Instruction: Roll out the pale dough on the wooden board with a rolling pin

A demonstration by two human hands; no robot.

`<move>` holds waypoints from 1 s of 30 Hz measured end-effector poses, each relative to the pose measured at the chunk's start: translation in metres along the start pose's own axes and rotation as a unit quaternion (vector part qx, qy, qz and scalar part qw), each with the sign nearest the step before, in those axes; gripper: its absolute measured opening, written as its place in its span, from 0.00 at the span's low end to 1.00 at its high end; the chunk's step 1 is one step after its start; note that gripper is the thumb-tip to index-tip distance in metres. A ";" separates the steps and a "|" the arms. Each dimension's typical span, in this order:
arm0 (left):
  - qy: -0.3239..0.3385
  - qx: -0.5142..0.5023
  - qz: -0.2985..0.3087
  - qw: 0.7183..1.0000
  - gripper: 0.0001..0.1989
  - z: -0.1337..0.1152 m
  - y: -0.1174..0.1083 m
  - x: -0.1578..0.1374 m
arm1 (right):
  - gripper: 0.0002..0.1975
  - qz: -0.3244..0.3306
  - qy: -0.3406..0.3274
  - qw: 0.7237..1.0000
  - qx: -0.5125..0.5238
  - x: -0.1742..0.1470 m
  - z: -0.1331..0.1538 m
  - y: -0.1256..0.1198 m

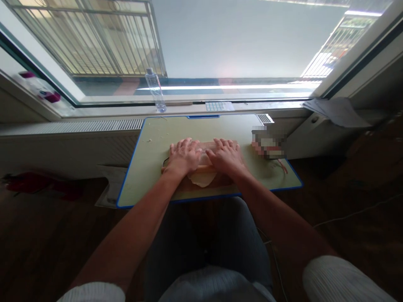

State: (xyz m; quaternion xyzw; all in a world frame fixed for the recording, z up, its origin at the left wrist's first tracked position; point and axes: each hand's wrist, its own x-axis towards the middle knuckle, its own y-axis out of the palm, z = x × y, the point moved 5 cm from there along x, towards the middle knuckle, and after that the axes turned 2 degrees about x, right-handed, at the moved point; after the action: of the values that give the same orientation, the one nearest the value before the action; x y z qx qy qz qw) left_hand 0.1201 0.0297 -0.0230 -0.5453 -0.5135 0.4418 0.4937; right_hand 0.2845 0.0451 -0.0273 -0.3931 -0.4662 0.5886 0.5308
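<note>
My left hand (183, 157) and my right hand (226, 156) lie side by side with fingers stretched forward and palms down. Under both palms runs a thin light-wood rod like a rolling pin (206, 168), its left end showing beyond my left wrist. A pale flat piece of dough (201, 180) pokes out on the near side of the rod. Beneath them is a brownish board (223, 181) with a dark loop at its left edge. The thumbs point toward each other over a whitish patch, which I cannot make out clearly.
The blue-edged pale green table (141, 176) carries small crumbs at its far left and a pixelated item (269, 144) at right. On the windowsill stand a clear bottle (155, 90) and a purple-and-white container (40, 88). Papers (335, 111) lie right; a cable (352, 214) crosses the floor.
</note>
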 end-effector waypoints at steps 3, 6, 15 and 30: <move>-0.008 -0.004 -0.009 1.000 0.30 0.002 -0.001 0.013 | 0.36 -0.016 -0.005 1.000 -0.004 0.011 0.001 -0.002; -0.016 -0.015 -0.016 1.000 0.30 0.005 0.000 0.025 | 0.34 -0.019 -0.010 1.000 -0.006 0.021 0.003 -0.005; -0.023 -0.017 -0.021 0.999 0.29 0.009 0.001 0.042 | 0.31 -0.041 -0.019 0.999 0.001 0.035 0.005 -0.008; -0.015 -0.009 -0.072 0.997 0.24 -0.001 -0.008 -0.018 | 0.25 -0.129 -0.071 0.989 0.015 -0.039 0.008 -0.009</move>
State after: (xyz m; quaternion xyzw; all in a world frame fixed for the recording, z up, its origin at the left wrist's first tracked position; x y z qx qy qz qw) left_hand 0.1189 0.0118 -0.0151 -0.5049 -0.5629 0.4087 0.5112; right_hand 0.2842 0.0052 -0.0175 -0.2792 -0.5409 0.5484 0.5733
